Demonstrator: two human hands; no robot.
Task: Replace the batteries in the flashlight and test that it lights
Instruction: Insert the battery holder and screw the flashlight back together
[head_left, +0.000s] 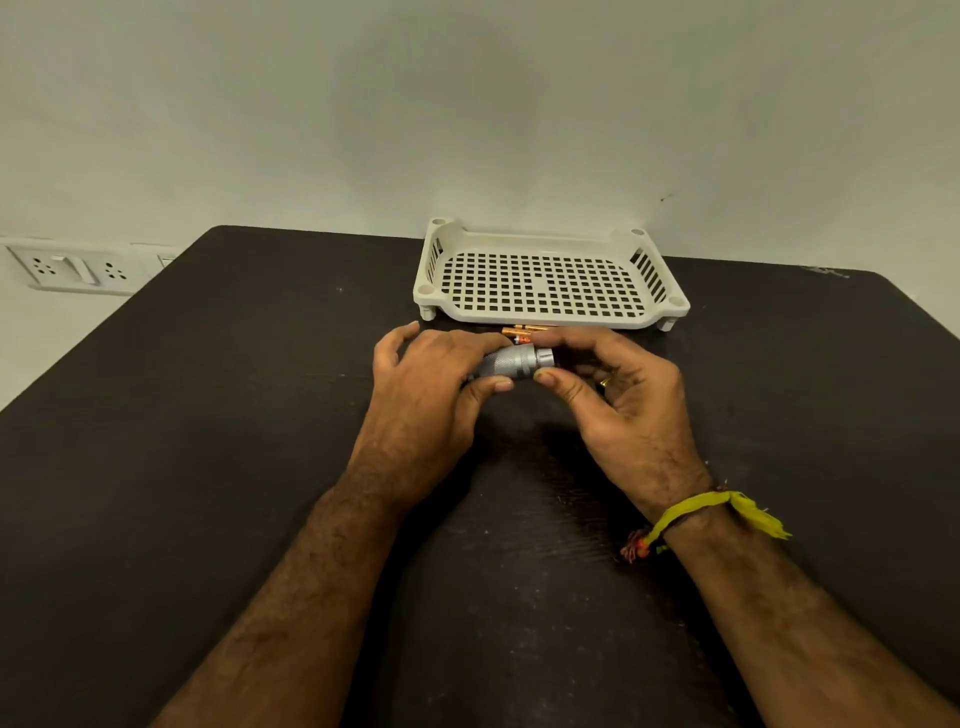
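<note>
A small silver knurled flashlight (511, 361) lies sideways a little above the black table (234, 415), held between both hands. My left hand (431, 379) grips its body, thumb under and fingers over. My right hand (618, 395) pinches its right end with thumb and fingertips. Copper-coloured batteries (524, 332) lie on the table just behind the hands, partly hidden by my fingers.
A white perforated plastic tray (550, 312) stands at the back of the table against the wall. A wall socket plate (72, 267) sits at the far left, beyond the table edge. A yellow thread band is on my right wrist.
</note>
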